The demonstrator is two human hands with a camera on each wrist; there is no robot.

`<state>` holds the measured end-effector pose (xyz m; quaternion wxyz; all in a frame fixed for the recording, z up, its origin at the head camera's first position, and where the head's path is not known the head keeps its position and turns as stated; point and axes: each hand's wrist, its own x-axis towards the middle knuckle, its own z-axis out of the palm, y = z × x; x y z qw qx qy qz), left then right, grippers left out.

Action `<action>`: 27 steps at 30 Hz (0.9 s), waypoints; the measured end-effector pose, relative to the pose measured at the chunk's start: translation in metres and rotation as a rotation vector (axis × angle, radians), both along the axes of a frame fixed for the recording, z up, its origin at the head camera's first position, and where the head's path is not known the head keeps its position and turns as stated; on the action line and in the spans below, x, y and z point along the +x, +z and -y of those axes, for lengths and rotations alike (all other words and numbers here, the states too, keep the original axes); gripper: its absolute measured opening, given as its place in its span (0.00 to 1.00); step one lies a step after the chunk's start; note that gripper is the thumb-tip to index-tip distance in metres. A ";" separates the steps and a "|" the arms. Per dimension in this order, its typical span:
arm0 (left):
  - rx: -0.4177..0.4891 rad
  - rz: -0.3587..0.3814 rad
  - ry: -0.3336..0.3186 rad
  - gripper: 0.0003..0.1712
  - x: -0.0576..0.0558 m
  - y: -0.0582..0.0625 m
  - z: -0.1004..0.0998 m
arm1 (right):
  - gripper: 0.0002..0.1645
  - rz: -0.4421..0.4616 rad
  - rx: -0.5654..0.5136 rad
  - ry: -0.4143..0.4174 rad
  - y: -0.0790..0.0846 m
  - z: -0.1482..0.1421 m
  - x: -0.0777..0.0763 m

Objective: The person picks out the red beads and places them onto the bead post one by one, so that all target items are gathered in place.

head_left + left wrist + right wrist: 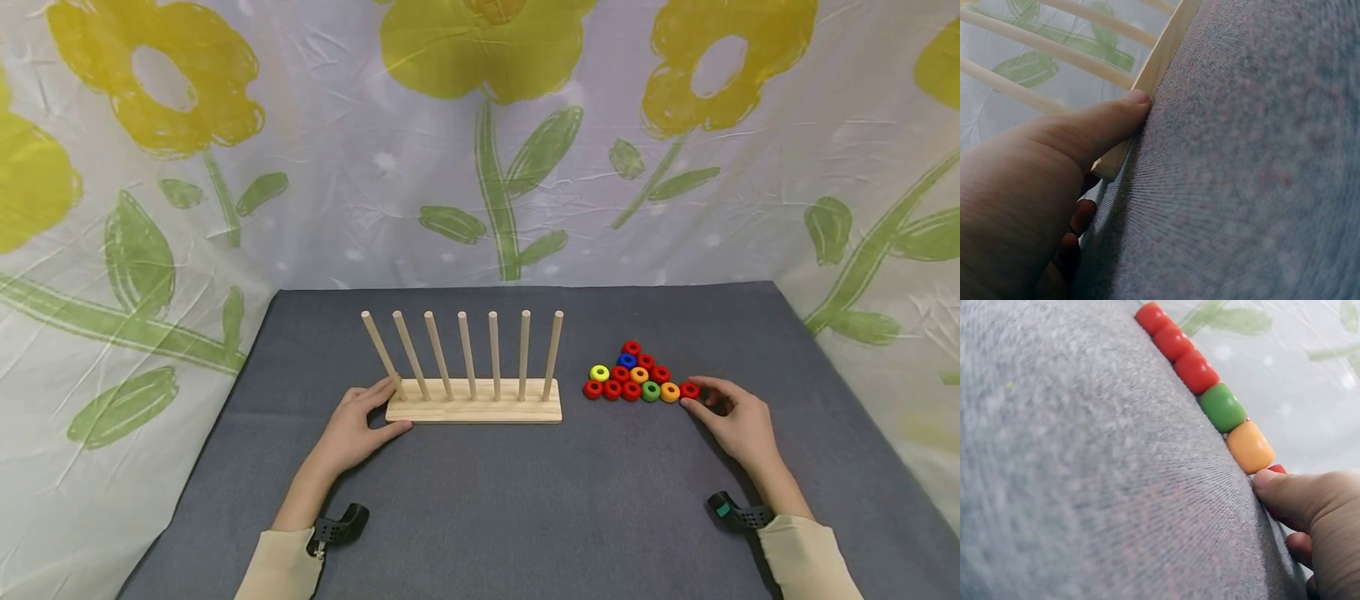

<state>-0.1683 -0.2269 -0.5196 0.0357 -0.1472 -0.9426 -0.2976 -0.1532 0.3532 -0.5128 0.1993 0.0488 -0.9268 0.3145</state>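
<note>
On the table (487,517), left to right: left hand (352,429), peg rack (474,412), beads (632,395), right hand (741,423); curtain (337,158) beyond the far edge

place: screened-off tabletop booth | signs: flower-print sheeting (337,167) on three sides, grey-covered table (525,517)

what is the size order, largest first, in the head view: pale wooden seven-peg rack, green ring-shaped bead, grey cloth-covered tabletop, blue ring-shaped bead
1. Grey cloth-covered tabletop
2. Pale wooden seven-peg rack
3. Green ring-shaped bead and blue ring-shaped bead: too alike to rank
</note>
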 end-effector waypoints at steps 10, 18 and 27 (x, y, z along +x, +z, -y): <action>0.005 0.005 0.005 0.47 0.001 0.002 -0.001 | 0.22 -0.001 0.021 -0.004 0.003 0.003 0.001; 0.002 0.004 0.003 0.47 0.000 0.003 -0.001 | 0.22 -0.009 0.016 -0.002 0.004 0.003 0.000; 0.000 0.013 0.008 0.47 0.002 0.004 -0.002 | 0.21 -0.040 -0.009 -0.016 0.005 0.004 0.001</action>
